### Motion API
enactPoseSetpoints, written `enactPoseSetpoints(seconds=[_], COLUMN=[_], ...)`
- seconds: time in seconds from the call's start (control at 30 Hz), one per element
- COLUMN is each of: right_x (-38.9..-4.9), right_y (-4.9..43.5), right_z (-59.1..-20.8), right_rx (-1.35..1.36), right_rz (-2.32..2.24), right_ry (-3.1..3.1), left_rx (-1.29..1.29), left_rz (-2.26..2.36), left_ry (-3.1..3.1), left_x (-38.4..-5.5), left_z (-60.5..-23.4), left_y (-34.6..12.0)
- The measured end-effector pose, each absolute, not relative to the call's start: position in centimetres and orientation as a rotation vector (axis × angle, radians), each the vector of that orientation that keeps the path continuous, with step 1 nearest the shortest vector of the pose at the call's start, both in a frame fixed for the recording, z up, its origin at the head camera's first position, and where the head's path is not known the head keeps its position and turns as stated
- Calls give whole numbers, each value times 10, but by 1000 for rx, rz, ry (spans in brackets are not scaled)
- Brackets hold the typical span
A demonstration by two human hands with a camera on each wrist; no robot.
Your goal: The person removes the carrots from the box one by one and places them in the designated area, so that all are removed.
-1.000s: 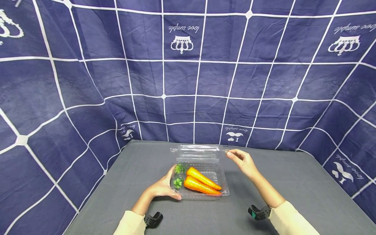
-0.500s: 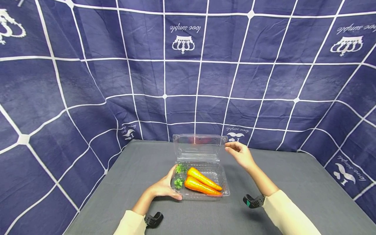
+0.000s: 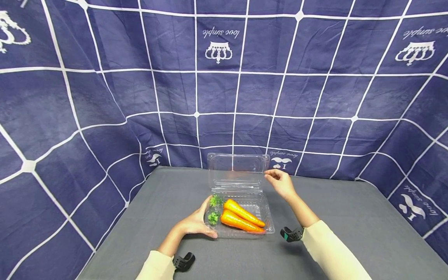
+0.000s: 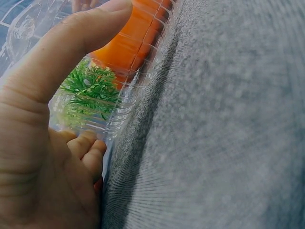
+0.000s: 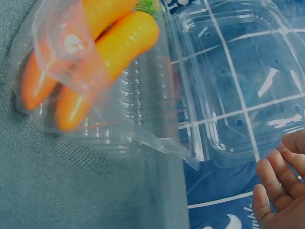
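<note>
A clear plastic clamshell container (image 3: 260, 198) lies on the grey table with its lid (image 3: 236, 165) raised at the back. Inside are two orange carrots (image 3: 239, 219) with green leafy tops (image 3: 213, 217) toward the left. My left hand (image 3: 192, 223) grips the container's left end, thumb along the front wall and fingers around the side. In the left wrist view the thumb (image 4: 71, 45) crosses in front of a carrot. My right hand (image 3: 282, 186) holds the lid's right edge between thumb and fingers; the fingertips (image 5: 274, 157) show right at that edge in the right wrist view.
The grey tabletop (image 3: 329, 217) extends on both sides of the container. A blue cloth with white grid lines (image 3: 315, 93) hangs behind the table and around both sides. Black bands (image 3: 292, 234) sit on both wrists.
The lid has swung up from lying tilted back to standing nearly upright. My right hand has moved up and slightly left with it. The left hand and carrots have stayed in place.
</note>
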State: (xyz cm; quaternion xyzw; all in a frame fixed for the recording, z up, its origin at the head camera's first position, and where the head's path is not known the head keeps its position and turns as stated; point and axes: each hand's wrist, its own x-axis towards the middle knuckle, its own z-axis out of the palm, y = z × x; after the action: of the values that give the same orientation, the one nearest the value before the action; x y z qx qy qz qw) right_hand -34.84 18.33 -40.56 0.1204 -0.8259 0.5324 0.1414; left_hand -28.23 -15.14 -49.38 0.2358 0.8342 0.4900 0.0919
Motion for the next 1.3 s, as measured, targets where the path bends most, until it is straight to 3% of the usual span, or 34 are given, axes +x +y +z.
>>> enactPoseSetpoints(seconds=[1.3], right_x=[-351], right_y=[177], right_z=[-454], right_rx=[167], right_rz=[1560], right_ry=[-2594], left_rx=[712], left_rz=[1506], left_ry=[2429], left_x=[-282], left_z=[-493], left_y=[-151])
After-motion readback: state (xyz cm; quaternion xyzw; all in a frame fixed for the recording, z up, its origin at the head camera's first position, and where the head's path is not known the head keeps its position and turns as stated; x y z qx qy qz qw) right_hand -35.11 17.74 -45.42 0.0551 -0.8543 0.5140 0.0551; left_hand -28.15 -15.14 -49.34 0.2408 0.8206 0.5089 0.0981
